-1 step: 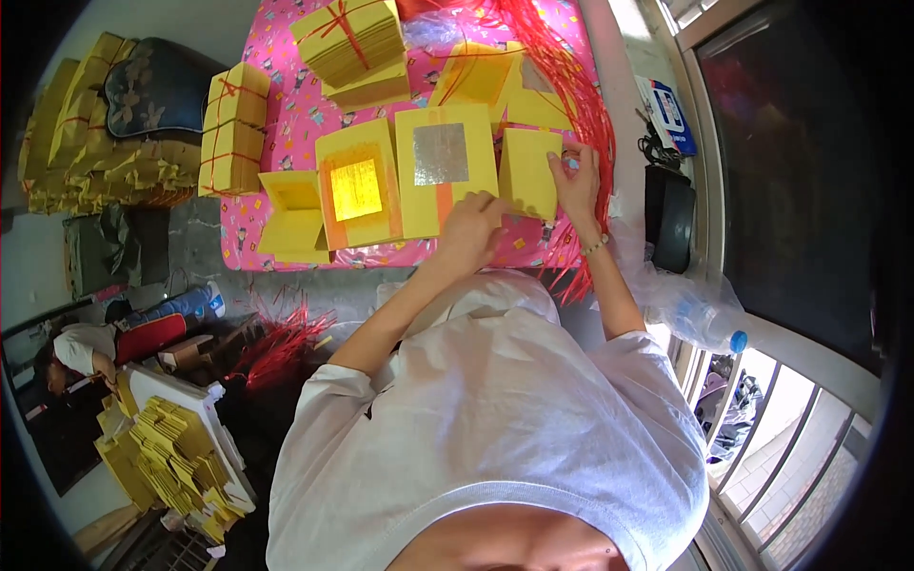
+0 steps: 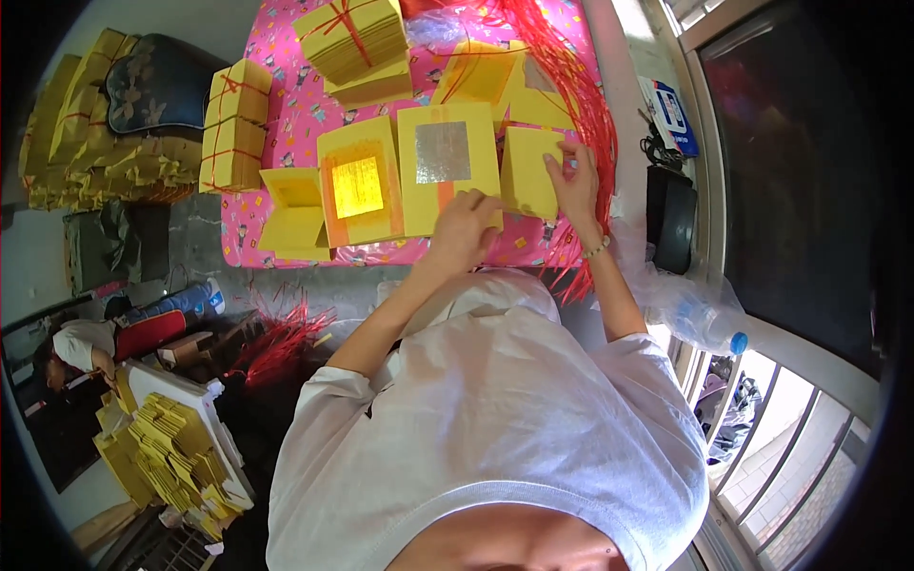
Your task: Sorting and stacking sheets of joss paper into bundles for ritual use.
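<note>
On a pink patterned tabletop (image 2: 286, 114), yellow paper stacks stand in a row. My left hand (image 2: 464, 228), fingers curled, lies over the lower right corner of the stack with a silver square (image 2: 444, 152). Whatever is between those fingers is hidden. To its right stands a folded yellow paper piece (image 2: 529, 176). My right hand (image 2: 577, 190) is at the right edge of this piece, thumb and forefinger apart, the thumb near the paper. Left of the silver-square stack is one with a gold square (image 2: 357, 187), then an opened yellow folder (image 2: 293, 214).
Red plastic strands (image 2: 595, 124) hang along the table's right side. Tied yellow bundles (image 2: 234, 124) and a tall tied stack (image 2: 352, 43) stand farther back. A plastic bottle (image 2: 709, 328) lies at the right. More yellow stacks (image 2: 176, 452) and a person (image 2: 86, 344) are at lower left.
My right forefinger and thumb have parted a little beside the folded yellow paper. My left hand has barely shifted.
</note>
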`<state>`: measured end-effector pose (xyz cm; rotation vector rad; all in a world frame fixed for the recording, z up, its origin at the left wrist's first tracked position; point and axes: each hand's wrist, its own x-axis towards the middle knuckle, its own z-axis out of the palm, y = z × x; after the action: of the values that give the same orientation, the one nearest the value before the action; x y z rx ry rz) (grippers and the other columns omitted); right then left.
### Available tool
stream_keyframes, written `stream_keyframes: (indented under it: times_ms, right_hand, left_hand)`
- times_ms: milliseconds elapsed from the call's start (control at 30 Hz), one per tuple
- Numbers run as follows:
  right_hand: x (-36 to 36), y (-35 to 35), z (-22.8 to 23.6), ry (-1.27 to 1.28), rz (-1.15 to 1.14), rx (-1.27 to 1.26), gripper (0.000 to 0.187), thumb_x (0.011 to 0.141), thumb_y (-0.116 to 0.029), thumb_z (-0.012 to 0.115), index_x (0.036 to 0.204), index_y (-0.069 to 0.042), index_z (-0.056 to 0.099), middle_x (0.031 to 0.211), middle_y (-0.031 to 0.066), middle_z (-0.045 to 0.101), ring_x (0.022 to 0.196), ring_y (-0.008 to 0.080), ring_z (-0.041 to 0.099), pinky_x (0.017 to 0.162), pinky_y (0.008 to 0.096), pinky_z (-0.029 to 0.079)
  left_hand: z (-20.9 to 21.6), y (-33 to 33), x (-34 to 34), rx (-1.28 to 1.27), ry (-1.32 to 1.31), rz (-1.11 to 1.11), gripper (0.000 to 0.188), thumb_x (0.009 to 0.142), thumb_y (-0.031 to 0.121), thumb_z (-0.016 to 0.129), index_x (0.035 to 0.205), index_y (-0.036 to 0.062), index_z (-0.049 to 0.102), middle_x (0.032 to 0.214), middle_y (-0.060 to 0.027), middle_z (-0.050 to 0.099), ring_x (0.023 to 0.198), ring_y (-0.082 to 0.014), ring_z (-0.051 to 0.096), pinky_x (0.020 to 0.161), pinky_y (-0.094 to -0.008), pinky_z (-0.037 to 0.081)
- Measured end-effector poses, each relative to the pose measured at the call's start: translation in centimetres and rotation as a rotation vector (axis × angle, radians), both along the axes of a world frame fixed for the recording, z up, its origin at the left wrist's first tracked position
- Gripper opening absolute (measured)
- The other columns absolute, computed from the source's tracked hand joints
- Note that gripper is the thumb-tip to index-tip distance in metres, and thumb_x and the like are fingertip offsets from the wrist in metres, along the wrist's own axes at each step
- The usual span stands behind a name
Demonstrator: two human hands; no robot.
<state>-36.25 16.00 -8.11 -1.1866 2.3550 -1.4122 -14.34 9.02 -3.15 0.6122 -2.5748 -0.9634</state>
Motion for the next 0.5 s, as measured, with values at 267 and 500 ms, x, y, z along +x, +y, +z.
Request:
stream_keyframes:
  times_ms: [267, 500]
  right_hand:
    - [6.4, 0.6, 4.1, 0.238, 0.731, 0.218, 0.04, 0.068, -0.024, 0.076, 0.099, -0.009, 0.057, 0.096, 0.0071, 0.053, 0.095, 0.0262, 0.053, 0.078, 0.0381, 0.047]
    - [6.9, 0.2, 2.3, 0.36, 0.785, 0.259, 0.039, 0.067, -0.023, 0.075, 0.098, -0.009, 0.057, 0.094, 0.0066, 0.053, 0.092, 0.0257, 0.053, 0.074, 0.0388, 0.048]
  left_hand:
    - [-2.0, -2.4, 5.3, -0.072, -0.082, 0.167, 0.041, 0.065, 0.005, 0.074, 0.102, 0.0078, 0.058, 0.1, -0.0121, 0.055, 0.094, -0.0334, 0.051, 0.083, -0.0412, 0.044]
    - [-2.4, -3.5, 6.6, -0.127, -0.118, 0.117, 0.045, 0.063, 0.005, 0.075, 0.104, 0.0095, 0.057, 0.104, -0.0101, 0.053, 0.098, -0.0319, 0.048, 0.084, -0.0411, 0.043]
